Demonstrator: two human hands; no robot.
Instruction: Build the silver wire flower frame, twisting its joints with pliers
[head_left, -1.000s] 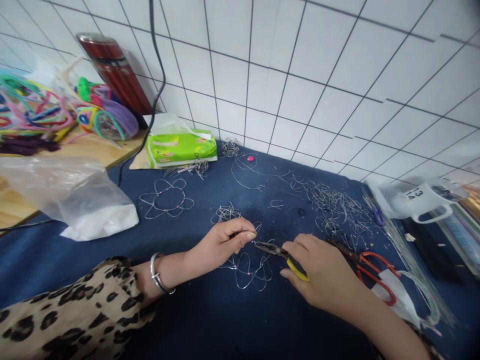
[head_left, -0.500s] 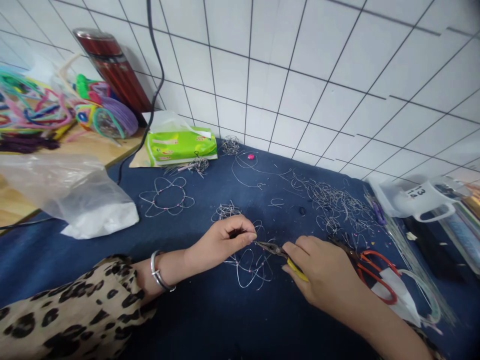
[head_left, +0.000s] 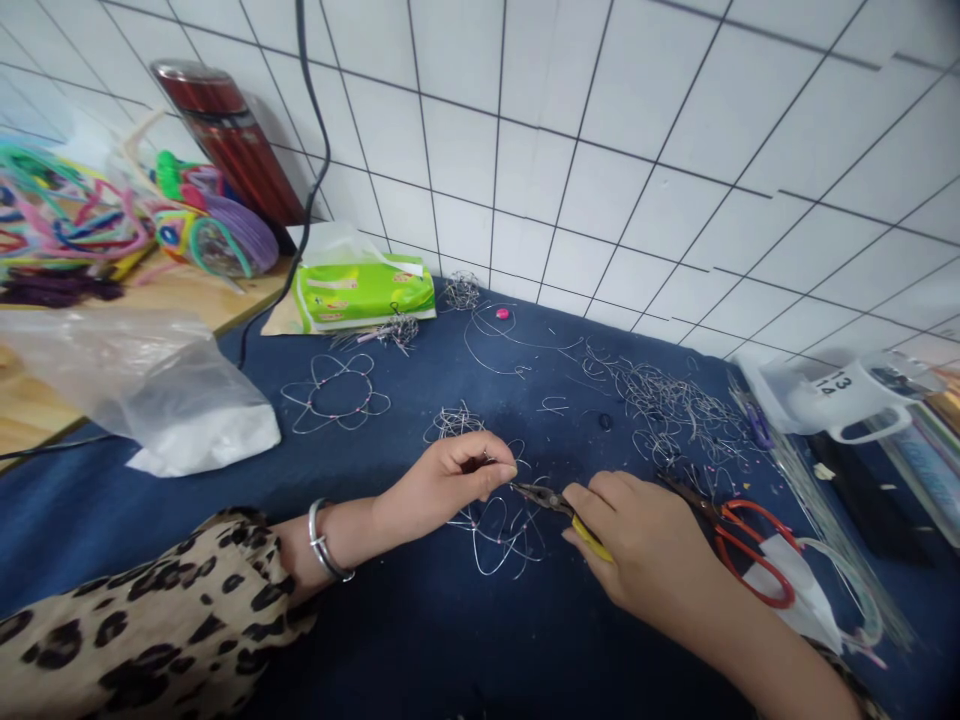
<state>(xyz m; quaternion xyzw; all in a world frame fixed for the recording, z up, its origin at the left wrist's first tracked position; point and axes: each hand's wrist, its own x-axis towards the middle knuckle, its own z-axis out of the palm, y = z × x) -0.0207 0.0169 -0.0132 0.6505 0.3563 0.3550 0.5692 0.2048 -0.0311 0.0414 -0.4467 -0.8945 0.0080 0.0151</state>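
Observation:
Thumb and fingers of my left hand pinch a thin wire that is partly hidden by them. My right hand is wrapped round yellow-handled needle-nose pliers, whose tips point left, close to my left fingertips. Whether the jaws grip the wire is too small to tell. Under both hands lies a looped wire flower shape with small pink beads. Just behind my left hand sits a bundle of coiled wire. A second wire flower rests on the blue cloth farther left.
Red-handled scissors lie right of my right hand. Behind them is a tangle of wire scraps. A white jug stands at the far right. On the left are a plastic bag, a green tissue pack and a red flask.
Both hands hold almost the same pose. My left hand has shifted very slightly right; the pliers stay at my left fingertips.

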